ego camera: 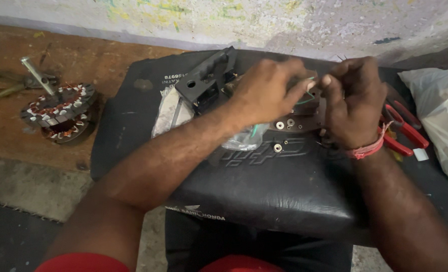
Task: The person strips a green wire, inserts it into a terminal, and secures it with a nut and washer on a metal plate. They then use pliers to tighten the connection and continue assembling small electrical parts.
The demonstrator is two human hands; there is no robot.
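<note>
My left hand [269,90] and my right hand [352,100] meet over a dark round motor plate [292,123] lying on a black padded seat [264,186]. Both hands pinch a thin green wire [307,98] between fingertips, just above the plate. The plate is mostly hidden under my hands; a few small round holes show on its near edge. A red thread band circles my right wrist.
A black plastic bracket [206,80] and a crumpled clear plastic bag [168,113] lie left of the plate. Red-handled pliers [405,132] rest at the right beside a white plastic bag [440,116]. A wound copper stator with a shaft [57,108] sits on the brown floor at left.
</note>
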